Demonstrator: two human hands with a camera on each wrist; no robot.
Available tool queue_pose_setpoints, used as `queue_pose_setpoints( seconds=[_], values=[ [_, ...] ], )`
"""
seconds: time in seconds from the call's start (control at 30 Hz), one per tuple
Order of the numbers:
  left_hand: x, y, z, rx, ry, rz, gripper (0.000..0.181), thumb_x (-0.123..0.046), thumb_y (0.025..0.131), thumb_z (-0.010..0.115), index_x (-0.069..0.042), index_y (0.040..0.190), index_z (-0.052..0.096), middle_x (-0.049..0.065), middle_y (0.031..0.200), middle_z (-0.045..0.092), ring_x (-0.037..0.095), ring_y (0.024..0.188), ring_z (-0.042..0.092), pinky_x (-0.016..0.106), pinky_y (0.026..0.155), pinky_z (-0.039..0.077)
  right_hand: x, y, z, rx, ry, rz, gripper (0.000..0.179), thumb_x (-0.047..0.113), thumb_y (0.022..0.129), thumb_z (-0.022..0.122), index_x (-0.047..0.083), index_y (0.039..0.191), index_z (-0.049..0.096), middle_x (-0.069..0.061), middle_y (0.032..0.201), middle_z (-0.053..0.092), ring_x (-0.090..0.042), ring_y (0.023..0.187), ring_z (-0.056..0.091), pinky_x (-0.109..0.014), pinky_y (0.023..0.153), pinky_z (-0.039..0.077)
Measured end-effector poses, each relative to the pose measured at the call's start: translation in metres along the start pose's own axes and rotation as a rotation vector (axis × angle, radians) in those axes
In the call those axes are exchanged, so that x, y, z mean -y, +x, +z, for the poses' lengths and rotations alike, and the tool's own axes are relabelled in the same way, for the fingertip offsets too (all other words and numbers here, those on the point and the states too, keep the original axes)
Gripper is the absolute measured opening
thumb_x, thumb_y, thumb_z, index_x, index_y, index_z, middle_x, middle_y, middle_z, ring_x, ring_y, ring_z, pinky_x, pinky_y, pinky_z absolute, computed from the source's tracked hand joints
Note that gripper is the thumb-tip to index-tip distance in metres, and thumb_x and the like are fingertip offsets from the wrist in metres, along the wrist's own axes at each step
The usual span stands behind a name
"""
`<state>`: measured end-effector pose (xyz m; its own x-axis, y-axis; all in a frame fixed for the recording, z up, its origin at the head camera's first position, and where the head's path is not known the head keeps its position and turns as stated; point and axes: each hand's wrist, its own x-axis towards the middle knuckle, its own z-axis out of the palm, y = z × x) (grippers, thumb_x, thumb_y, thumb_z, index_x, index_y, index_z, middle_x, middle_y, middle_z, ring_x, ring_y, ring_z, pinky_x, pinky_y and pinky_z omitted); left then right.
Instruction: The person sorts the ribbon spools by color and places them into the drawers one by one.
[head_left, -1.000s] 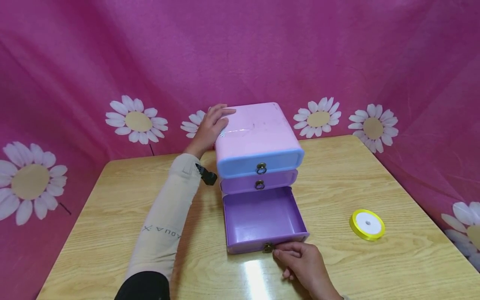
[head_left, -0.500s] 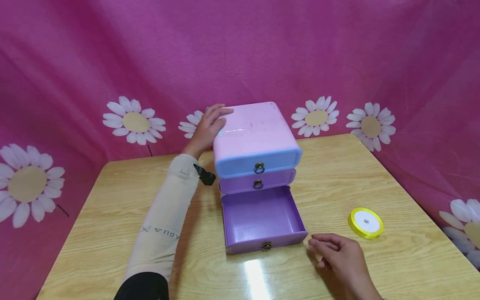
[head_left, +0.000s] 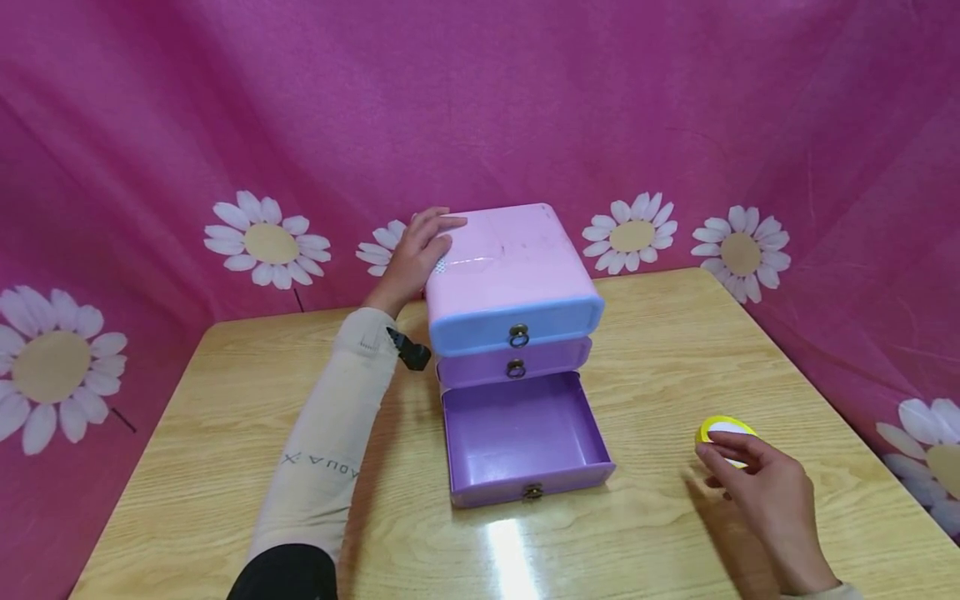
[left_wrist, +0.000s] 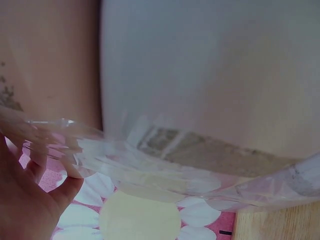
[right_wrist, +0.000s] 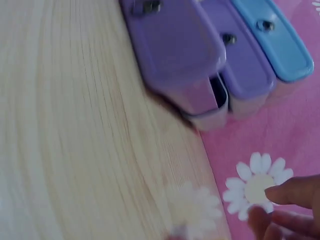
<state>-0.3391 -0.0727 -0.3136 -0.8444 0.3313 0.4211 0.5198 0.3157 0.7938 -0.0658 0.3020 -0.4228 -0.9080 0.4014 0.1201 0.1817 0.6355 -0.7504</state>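
From the head view, the left hand (head_left: 416, 254) lay flat and relaxed on the cabinet (head_left: 510, 275) top. The right hand (head_left: 765, 492), fingers loosely curled and holding nothing, hovered just over the ribbon (head_left: 718, 428) on the worktop (head_left: 660, 533), the open drawer (head_left: 521, 437) well to its left. Left wrist: a blurred palm (left_wrist: 25, 200) against plastic. Right wrist: fingertips (right_wrist: 295, 192) beside the drawer (right_wrist: 175, 50).

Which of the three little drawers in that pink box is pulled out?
The bottom drawer, the purple one lying lowest on the table. It is slid out and looks bare inside, while the purple middle drawer and the blue top drawer sit flush.
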Motion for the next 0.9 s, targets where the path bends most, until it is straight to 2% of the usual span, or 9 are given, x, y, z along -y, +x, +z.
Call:
queue_pose_setpoints(
  seconds=[0.07,0.1,0.2,0.3,0.4,0.5,0.6,0.73,0.9],
  values=[
    [-0.007,-0.003,-0.001,0.006,-0.016,0.0,0.032,-0.017,0.093,0.044,-0.011,0.121,0.057,0.004,0.139,0.034,0.014,0.129,0.025,0.042,0.105,0.017,-0.004,0.004,-0.004,-0.03,-0.105,-0.042,0.039,0.039,0.075,0.07,0.013,0.104,0.067,-0.003,0.082,0.069,0.001,0.059,0.058,-0.02,0.05,0.043],
    [-0.011,-0.005,-0.001,0.008,-0.022,0.001,0.032,-0.016,0.093,0.044,-0.009,0.121,0.056,0.007,0.139,0.034,0.016,0.13,0.024,0.043,0.105,0.017,-0.006,0.006,-0.005,-0.038,-0.158,-0.066,0.039,0.04,0.075,0.07,0.014,0.104,0.066,-0.006,0.085,0.069,-0.001,0.062,0.058,-0.02,0.05,0.041],
    [-0.023,-0.009,-0.002,0.009,-0.029,0.002,0.033,-0.012,0.092,0.043,-0.003,0.122,0.055,0.011,0.139,0.033,0.021,0.13,0.024,0.044,0.105,0.016,-0.012,0.011,-0.006,-0.039,-0.266,-0.144,0.041,0.038,0.074,0.071,0.011,0.105,0.065,-0.015,0.087,0.067,-0.017,0.071,0.061,-0.027,0.052,0.038],
    [-0.028,-0.011,-0.003,0.012,-0.02,0.001,0.033,-0.012,0.092,0.042,-0.001,0.122,0.054,0.013,0.139,0.033,0.023,0.13,0.024,0.044,0.106,0.016,-0.017,0.017,-0.006,-0.058,-0.32,-0.234,0.044,0.032,0.072,0.073,0.004,0.104,0.063,-0.021,0.088,0.065,-0.035,0.074,0.058,-0.036,0.055,0.036],
    [-0.03,-0.011,-0.003,0.014,-0.018,0.003,0.033,-0.011,0.093,0.042,-0.001,0.122,0.054,0.013,0.139,0.032,0.024,0.13,0.024,0.044,0.106,0.016,-0.023,0.022,-0.006,-0.084,-0.34,-0.299,0.046,0.027,0.068,0.076,0.0,0.102,0.062,-0.026,0.091,0.061,-0.041,0.078,0.053,-0.045,0.063,0.035],
    [-0.028,-0.01,-0.003,0.011,-0.02,0.007,0.033,-0.011,0.092,0.043,-0.002,0.122,0.055,0.013,0.139,0.033,0.024,0.13,0.023,0.045,0.106,0.016,-0.028,0.026,-0.005,-0.071,-0.344,-0.296,0.051,0.027,0.066,0.077,-0.002,0.103,0.059,-0.031,0.096,0.058,-0.044,0.087,0.047,-0.052,0.074,0.029],
    [-0.017,-0.006,-0.003,0.013,-0.026,0.008,0.032,-0.013,0.092,0.044,-0.006,0.121,0.056,0.011,0.139,0.033,0.022,0.13,0.024,0.046,0.105,0.016,-0.032,0.028,-0.003,-0.037,-0.358,-0.253,0.06,0.03,0.064,0.078,-0.004,0.108,0.055,-0.033,0.098,0.054,-0.045,0.09,0.043,-0.052,0.077,0.026],
    [0.001,0.0,-0.001,0.018,-0.011,-0.005,0.032,-0.02,0.093,0.045,-0.015,0.121,0.057,0.002,0.14,0.033,0.013,0.129,0.023,0.044,0.105,0.017,-0.038,0.03,-0.003,0.008,-0.392,-0.212,0.068,0.032,0.063,0.079,-0.007,0.112,0.05,-0.033,0.095,0.052,-0.045,0.087,0.043,-0.052,0.073,0.027],
    [0.009,0.003,0.001,0.0,0.004,-0.005,0.031,-0.027,0.092,0.045,-0.021,0.12,0.058,-0.006,0.138,0.034,0.007,0.127,0.025,0.042,0.105,0.018,-0.039,0.032,-0.003,0.033,-0.389,-0.193,0.071,0.031,0.063,0.079,-0.006,0.115,0.047,-0.031,0.09,0.053,-0.043,0.08,0.047,-0.045,0.061,0.032]
  ],
)
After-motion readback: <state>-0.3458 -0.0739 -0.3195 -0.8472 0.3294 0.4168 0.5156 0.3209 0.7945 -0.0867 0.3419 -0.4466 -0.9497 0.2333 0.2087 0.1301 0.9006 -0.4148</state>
